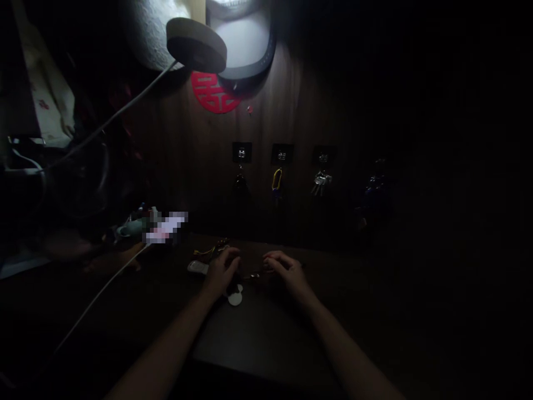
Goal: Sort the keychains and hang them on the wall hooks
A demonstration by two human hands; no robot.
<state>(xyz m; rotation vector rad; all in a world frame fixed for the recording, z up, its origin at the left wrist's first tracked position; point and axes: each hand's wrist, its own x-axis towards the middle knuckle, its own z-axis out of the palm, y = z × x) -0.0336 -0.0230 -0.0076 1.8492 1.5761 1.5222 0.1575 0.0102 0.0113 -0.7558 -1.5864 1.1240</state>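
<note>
My left hand [220, 273] is curled, thumb and fingertips close together, low over a dark tabletop [245, 339]. To its right, my right hand [288, 272] is bent in a pinch. Dim light hides what either hand holds, if anything. A small shiny reddish-brown piece [254, 276] shows in the gap between them. Just below my left hand lies a white rounded tag-like thing [235, 298]. A pale rounded device [197, 268] lies at that hand's left, and a yellow cord [202, 253] with dark bits is behind it.
A round lamp [195, 44] hangs overhead on a white cable. Caps [244, 44] and a red paper cutout [214, 97] are on the wooden back panel. Keys [320, 182] and a yellow loop [277, 179] hang from hooks. At left stands a lit phone [166, 228] with a cable.
</note>
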